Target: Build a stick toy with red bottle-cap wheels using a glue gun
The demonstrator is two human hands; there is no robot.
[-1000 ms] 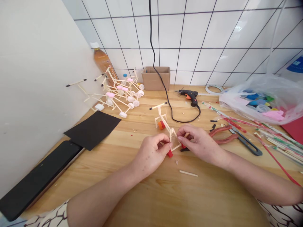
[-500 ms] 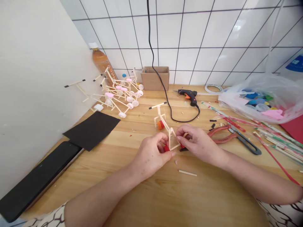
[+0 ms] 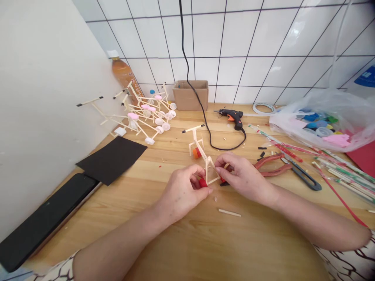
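A small tricycle model [image 3: 200,149] of thin wooden sticks stands on the wooden table between my hands. Its handlebar, with black ends, points away from me, and an orange-and-red bottle cap [image 3: 196,153] serves as the front wheel. My left hand [image 3: 180,193] is closed on the red cap [image 3: 202,182] at the left rear. On the other side, my right hand [image 3: 241,171] pinches the model's right rear, its fingers partly hiding another red cap [image 3: 223,180]. A short loose stick [image 3: 230,212] lies nearer me.
Several similar stick tricycles [image 3: 143,113] stand at the back left by a drink bottle [image 3: 124,74]. Black card [image 3: 114,160] and a phone [image 3: 47,218] lie left. Behind is a glue gun [image 3: 233,116]; right are pliers [image 3: 271,166], a cutter [image 3: 304,175] and a bag of caps [image 3: 293,128].
The whole view has shifted slightly, so things appear a little further left and up. Both hands stay at the model's rear with nearly the same grip.
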